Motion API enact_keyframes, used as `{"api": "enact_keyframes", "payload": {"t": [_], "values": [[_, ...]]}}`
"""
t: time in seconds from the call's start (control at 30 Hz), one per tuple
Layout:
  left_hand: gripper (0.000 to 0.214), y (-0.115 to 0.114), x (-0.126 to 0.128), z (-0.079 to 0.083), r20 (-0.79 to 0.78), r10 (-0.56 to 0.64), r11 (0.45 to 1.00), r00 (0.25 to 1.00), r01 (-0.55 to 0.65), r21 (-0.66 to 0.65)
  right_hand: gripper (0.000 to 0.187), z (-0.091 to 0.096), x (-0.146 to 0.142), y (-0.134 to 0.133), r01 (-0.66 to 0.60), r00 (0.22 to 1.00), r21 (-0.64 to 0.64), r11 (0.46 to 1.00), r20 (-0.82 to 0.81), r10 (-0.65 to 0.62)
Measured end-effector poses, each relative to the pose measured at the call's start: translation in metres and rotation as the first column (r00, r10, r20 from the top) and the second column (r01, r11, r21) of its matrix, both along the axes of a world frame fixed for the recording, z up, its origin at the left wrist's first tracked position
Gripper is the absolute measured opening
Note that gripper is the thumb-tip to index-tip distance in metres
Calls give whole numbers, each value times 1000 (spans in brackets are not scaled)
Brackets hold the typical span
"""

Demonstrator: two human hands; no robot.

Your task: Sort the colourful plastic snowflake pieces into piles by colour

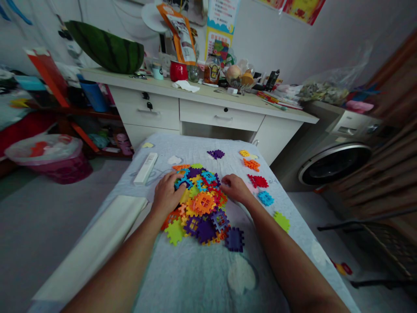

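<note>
A heap of interlocking plastic building tiles (203,203) lies on the cloth-covered table between my two hands. The tiles are orange, purple, yellow, green, red and blue, with notched edges; some have window-like openings. At the heap's left edge is my left hand (167,193), its thumb and fingers closed about a blue tile (183,180). My right hand (237,188) is at the right edge, fingers curled together; whatever they hold is hidden. To its right, separate tiles form a loose column: yellow (244,153), orange (251,164), red (258,181), blue (266,198) and green (281,221).
A purple tile group (216,154) lies toward the table's far end. On the left are a long white box (145,169) and a folded white cloth (97,243). Beyond stands a white desk (208,114) bearing a cut watermelon (107,50). A washing machine (335,152) stands right.
</note>
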State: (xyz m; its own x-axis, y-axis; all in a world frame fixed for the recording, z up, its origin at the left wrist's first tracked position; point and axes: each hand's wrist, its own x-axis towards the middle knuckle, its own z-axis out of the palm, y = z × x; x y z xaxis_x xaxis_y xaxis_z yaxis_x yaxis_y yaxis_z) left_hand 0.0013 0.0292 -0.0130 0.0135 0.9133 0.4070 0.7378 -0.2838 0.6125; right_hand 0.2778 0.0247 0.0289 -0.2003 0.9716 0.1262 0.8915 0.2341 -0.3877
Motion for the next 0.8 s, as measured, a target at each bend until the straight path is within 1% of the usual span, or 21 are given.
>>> {"api": "enact_keyframes", "payload": {"t": [0.13, 0.27, 0.4, 0.53, 0.6, 0.7, 0.8], "values": [[28, -1, 1, 2, 1, -12, 1000, 1000, 12, -4, 13, -9, -4, 3, 22, 1000, 15, 1000, 0, -22], [29, -2, 1, 4, -2, 3, 1000, 1000, -3, -17, 12, -12, -4, 2, 73, 996, 23, 997, -55, -72], [29, -1, 1, 3, -1, -7, 1000, 1000, 7, -9, 17, -13, -4, 2, 177, 972, -5, 984, -158, -176], [28, -2, 1, 4, 0, -12, 1000, 1000, 12, -12, 17, -17, -3, 5, 258, 945, 42, 965, -220, -243], [28, -2, 1, 5, 1, -12, 1000, 1000, 12, -14, 19, -20, -1, 7, 283, 939, 78, 956, -224, -260], [28, -3, 1, 6, 4, -11, 1000, 1000, 11, -7, 28, -23, 1, 7, 308, 936, 109, 945, -212, -281], [28, -2, 1, 5, 4, -10, 1000, 1000, 10, 3, 26, -23, 3, 5, 311, 943, 130, 942, -165, -288]]}}
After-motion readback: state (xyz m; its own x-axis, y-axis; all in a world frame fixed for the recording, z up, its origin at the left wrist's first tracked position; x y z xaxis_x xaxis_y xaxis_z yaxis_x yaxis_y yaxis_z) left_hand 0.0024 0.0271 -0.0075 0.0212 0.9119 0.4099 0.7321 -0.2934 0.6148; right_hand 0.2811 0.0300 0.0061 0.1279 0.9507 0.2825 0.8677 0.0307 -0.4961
